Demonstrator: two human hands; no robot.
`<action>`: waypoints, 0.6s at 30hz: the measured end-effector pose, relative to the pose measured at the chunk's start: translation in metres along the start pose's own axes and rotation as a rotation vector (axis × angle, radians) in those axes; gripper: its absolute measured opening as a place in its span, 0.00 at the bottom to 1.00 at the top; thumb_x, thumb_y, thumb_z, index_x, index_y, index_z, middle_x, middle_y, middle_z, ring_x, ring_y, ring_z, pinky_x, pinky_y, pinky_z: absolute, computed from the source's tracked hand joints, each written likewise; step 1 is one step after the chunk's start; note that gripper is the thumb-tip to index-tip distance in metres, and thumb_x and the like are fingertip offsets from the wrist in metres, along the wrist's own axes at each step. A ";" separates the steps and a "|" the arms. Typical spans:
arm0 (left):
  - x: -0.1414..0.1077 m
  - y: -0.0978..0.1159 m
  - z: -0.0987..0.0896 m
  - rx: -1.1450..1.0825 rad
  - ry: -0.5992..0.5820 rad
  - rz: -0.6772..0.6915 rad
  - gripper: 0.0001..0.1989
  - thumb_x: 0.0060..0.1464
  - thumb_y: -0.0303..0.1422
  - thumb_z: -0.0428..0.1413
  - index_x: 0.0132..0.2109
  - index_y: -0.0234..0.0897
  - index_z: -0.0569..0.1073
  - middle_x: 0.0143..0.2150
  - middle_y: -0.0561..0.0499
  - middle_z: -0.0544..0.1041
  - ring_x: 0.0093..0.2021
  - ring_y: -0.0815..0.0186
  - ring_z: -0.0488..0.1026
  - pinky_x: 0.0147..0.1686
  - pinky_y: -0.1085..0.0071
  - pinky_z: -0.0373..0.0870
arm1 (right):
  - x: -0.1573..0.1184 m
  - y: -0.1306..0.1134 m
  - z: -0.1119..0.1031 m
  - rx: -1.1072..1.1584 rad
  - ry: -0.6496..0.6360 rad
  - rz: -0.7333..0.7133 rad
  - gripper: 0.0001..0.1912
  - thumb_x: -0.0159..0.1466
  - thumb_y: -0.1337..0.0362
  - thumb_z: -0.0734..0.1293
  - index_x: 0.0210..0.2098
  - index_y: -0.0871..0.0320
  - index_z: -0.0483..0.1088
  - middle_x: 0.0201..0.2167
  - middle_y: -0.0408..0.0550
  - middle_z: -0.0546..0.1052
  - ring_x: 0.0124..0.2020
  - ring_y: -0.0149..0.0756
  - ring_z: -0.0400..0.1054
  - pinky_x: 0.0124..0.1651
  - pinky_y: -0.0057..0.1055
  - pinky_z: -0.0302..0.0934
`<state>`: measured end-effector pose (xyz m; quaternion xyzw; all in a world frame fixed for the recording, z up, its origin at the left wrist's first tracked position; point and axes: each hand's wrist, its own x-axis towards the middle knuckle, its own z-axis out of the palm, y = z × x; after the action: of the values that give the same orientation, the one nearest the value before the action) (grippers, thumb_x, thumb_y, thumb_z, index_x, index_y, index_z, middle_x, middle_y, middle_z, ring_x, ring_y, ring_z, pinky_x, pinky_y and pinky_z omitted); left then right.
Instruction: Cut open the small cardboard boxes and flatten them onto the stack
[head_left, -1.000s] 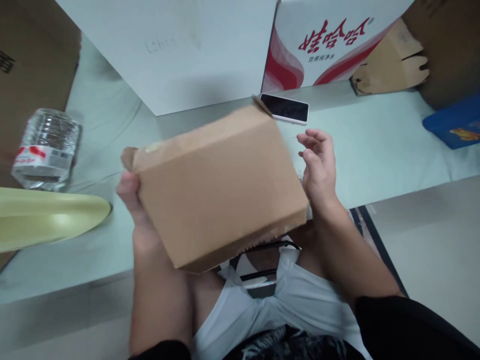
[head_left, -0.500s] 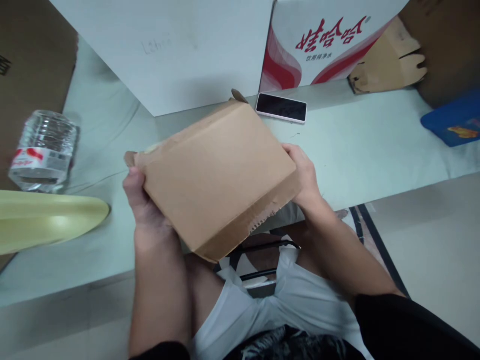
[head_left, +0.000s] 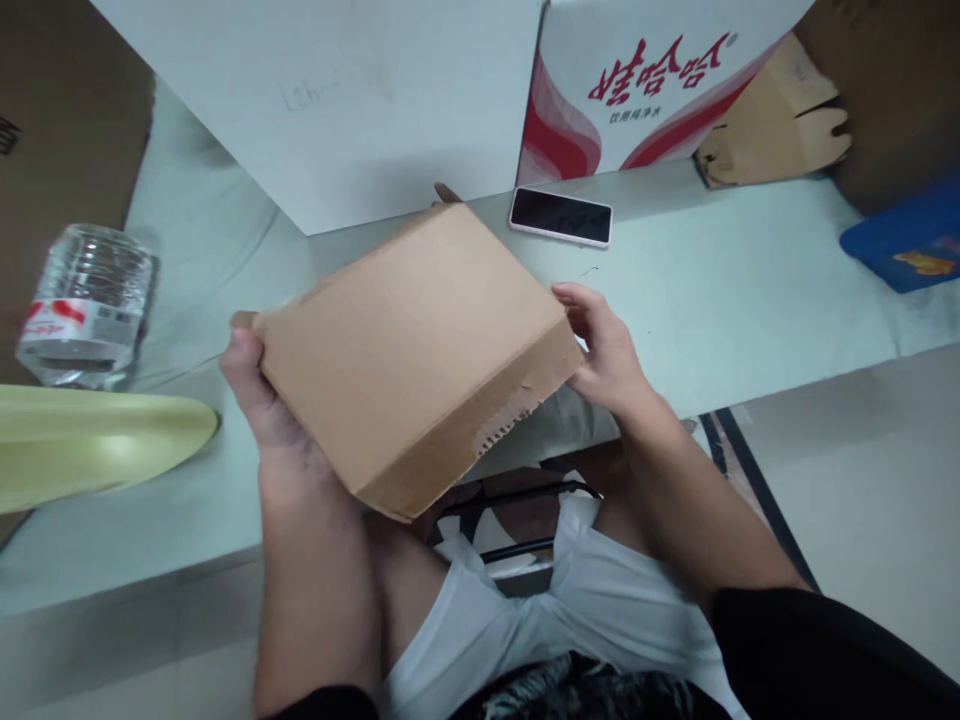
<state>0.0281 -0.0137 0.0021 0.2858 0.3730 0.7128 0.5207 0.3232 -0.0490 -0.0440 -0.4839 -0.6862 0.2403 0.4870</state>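
A small brown cardboard box (head_left: 412, 330) is tilted in the air over the front edge of the table, its broad plain face toward me. Torn, ragged board shows along its near side, and small flaps stick out at the far corners. My left hand (head_left: 262, 385) grips the left end, thumb at the corner flap and the other fingers hidden beneath. At the right end, my right hand (head_left: 604, 345) is closed about the corner with curled fingers; a small gap shows between fingers and board. The box's underside is hidden from me.
Behind stands a large white carton (head_left: 337, 110) with a red-printed side. A phone (head_left: 561, 217) lies before it. On the left are a clear plastic bottle (head_left: 90, 300) and a pale yellow curved object (head_left: 105, 445). A cut cardboard piece (head_left: 780, 125) and blue container (head_left: 907, 240) are right.
The box has shifted left and tipped so more of its near side shows. My left hand has moved left with it. My right hand's fingers have curled and loosened slightly at the corner.
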 end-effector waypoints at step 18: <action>-0.008 -0.023 0.013 0.030 0.030 0.002 0.30 0.50 0.60 0.63 0.42 0.36 0.79 0.46 0.45 0.83 0.59 0.53 0.77 0.55 0.66 0.75 | -0.015 -0.029 0.046 -0.278 -0.179 -0.223 0.22 0.62 0.45 0.70 0.48 0.51 0.77 0.50 0.55 0.82 0.62 0.59 0.70 0.70 0.63 0.57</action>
<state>0.0532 -0.0143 -0.0099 0.2832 0.3910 0.7120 0.5099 0.2703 -0.0682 -0.0458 -0.4443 -0.8028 0.1298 0.3759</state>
